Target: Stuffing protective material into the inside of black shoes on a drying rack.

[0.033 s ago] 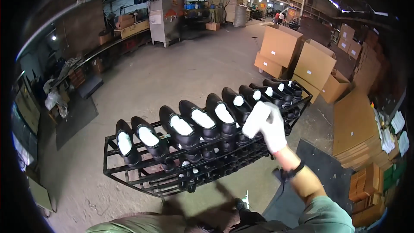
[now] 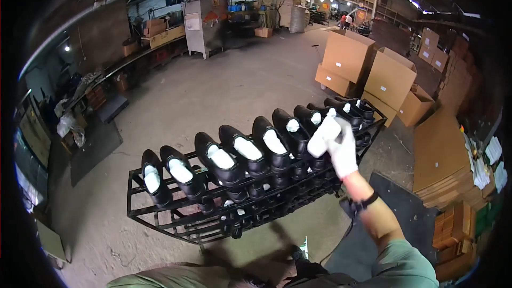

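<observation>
The white-gloved right hand (image 2: 341,149) gripped a white pad (image 2: 322,140) over a row of black slip-on shoes (image 2: 261,167), which sat on a black metal rack (image 2: 129,194) with white inserts (image 2: 248,148) inside. The left hand's state could not be told.

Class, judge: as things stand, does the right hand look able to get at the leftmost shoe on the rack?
Probably not directly: the right hand is near the rack's right end, seemingly holding a white pad, and other black shoes separate it from the leftmost shoe, though space above looks open.
</observation>
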The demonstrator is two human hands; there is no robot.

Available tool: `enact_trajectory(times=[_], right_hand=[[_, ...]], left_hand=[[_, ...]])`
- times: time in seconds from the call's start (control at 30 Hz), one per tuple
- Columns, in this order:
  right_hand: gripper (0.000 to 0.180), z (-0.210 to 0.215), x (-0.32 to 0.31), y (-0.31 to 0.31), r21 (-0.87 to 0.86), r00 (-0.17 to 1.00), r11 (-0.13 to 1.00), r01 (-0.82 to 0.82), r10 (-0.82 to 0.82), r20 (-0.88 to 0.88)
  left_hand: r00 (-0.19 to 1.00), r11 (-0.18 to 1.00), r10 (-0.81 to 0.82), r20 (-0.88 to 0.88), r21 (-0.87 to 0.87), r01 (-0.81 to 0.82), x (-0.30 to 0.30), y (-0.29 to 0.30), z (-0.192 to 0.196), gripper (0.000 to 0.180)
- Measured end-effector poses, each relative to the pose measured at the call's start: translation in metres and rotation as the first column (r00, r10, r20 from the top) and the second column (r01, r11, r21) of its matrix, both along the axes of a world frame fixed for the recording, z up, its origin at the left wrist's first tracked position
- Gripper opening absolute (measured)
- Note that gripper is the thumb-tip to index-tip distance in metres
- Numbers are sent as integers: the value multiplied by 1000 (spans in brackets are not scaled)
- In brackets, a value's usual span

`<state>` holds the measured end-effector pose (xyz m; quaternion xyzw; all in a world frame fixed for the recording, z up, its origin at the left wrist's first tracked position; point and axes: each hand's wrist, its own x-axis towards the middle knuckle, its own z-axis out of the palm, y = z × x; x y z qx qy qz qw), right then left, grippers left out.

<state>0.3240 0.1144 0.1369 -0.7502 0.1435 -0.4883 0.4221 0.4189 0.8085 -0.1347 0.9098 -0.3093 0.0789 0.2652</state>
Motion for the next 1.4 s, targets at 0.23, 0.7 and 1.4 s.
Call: enact_trajectory(times=[0.23, 0.7, 1.4], right_hand=[[14, 27, 100, -58, -664, 999, 748, -23, -8, -43], [30, -71, 115, -91, -629, 811, 725, -281, -171, -559], [81, -3, -43, -169, 121, 917, 928, -352, 367, -155]], left_hand=[[985, 988, 97, 142, -131, -79, -98, -228, 130, 40], [976, 943, -203, -81, -283, 173, -114, -470, 235, 29], [859, 718, -489, -150, -629, 299, -108, -673, 223, 48]])
